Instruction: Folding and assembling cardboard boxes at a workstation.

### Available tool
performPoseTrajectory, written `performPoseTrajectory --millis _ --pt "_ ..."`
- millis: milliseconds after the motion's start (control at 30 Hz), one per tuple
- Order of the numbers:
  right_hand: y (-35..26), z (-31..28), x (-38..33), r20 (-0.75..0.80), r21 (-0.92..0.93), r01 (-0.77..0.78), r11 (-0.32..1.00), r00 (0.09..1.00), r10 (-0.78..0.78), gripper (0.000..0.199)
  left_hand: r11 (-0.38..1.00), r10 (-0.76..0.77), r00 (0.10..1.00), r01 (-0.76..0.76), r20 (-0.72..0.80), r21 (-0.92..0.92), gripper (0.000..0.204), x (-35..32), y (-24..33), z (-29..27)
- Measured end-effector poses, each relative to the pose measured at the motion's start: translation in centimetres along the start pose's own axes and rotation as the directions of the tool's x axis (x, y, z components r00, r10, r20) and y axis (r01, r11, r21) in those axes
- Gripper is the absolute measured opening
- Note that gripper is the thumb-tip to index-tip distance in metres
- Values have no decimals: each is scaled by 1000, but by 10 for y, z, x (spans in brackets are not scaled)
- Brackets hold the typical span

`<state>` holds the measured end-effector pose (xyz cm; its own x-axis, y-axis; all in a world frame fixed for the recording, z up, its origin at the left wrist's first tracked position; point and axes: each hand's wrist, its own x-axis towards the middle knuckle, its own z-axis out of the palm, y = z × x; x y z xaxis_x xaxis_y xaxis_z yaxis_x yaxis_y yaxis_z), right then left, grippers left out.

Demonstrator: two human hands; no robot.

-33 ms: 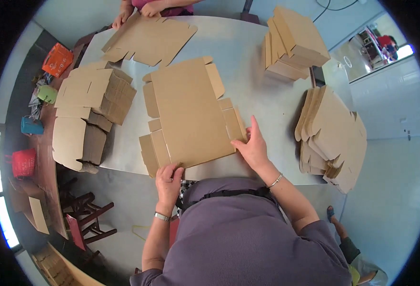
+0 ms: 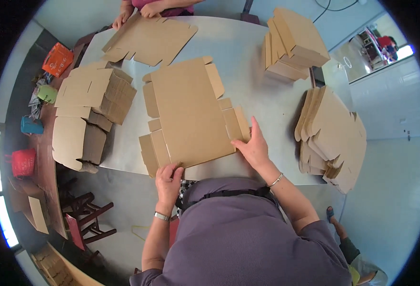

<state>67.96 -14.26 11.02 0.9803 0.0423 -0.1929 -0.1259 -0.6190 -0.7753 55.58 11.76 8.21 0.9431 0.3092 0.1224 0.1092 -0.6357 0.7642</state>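
Showing a flat die-cut cardboard box blank (image 2: 191, 112) lying unfolded on the grey counter (image 2: 248, 62), close to its near edge and in front of the person. The left hand (image 2: 168, 180) presses down on the blank's near edge, fingers curled over the cardboard, flattening it rather than gripping it. The right hand (image 2: 254, 147) lies at the blank's near right corner, fingers (image 2: 241, 142) nearly flat and extended against the side flap, closed on nothing. Folded cardboard boxes (image 2: 91, 102) are stacked along the counter's left edge; a stack of flat blanks (image 2: 293, 43) sits at the far right corner, and a fanned pile of blanks (image 2: 334, 133) overhangs the right edge. At the far edge, another person's hands (image 2: 138, 10) rest on a second flat blank (image 2: 150, 38). Judged from this pose, a clean fold calls for one hand to anchor the main panel while the other lifts the flap along its scored crease, with pressure spread along the line so the board bends straight and does not buckle.
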Motion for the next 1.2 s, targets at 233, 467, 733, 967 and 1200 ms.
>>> performPoseTrajectory --millis 233,467,733,967,1200 --pt "-6 1 -4 -106 -306 122 944 981 -162 105 1000 -9 1000 9 14 -22 15 2 -2 -1" --pt "-10 6 -2 -100 -317 86 944 987 -124 104 999 24 1000 -24 -13 -43 16 0 -4 0" --pt "-20 23 1 -9 -482 351 803 914 -405 34 998 57 997 -57 -44 1 16 -2 -6 2" --pt "-20 31 -2 -21 -550 340 763 908 -419 35 996 94 994 -94 -48 8 19 -1 -9 2" --pt "-42 35 -17 66 -561 442 700 867 -494 44 992 127 990 -125 -63 34 21 -2 -12 3"
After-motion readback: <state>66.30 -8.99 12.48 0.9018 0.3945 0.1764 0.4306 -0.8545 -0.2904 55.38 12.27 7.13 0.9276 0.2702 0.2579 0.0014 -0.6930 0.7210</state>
